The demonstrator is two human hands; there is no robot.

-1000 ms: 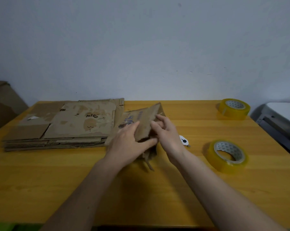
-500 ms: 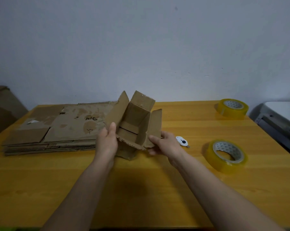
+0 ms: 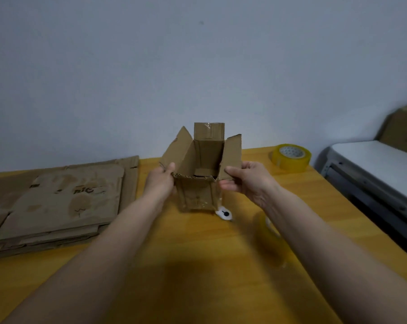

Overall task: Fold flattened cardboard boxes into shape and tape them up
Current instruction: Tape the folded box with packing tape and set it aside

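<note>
Head view. Plain grey-white wall behind; yellow wooden tabletop (image 3: 198,265) filling the lower half.

Small cardboard box (image 3: 201,174) at centre, opened into shape, top flaps standing up: one at the far side, one splayed to the left, one to the right. Inside of box visible from above, dark at the bottom. Near wall of box facing the camera, corrugated upper edge exposed, glossy strip of old tape near its lower edge. Whether the box stands on the tabletop or is lifted just above it: cannot tell.

Left hand (image 3: 159,182) against the left side of the box, thumb laid along the base of the left flap, fingers hidden behind the cardboard, gripping that side. Right hand (image 3: 249,181) at the right side, thumb on the right flap, fingers curled beneath it, pinching the flap.

Stack of flattened boxes (image 3: 62,202) lying at the left of the tabletop, well apart from the hands, top sheet stained and marked with dark lettering.

Small white object with a black dot (image 3: 224,213) on the tabletop just beside the lower right corner of the box; kind of object too small to tell.

Roll of yellow tape (image 3: 291,157) lying flat at the far right of the tabletop. Second roll of yellow tape (image 3: 268,232) nearer the camera, blurred, partly hidden by the right forearm.

Grey-white furniture (image 3: 371,164) beyond the right edge of the tabletop.
</note>
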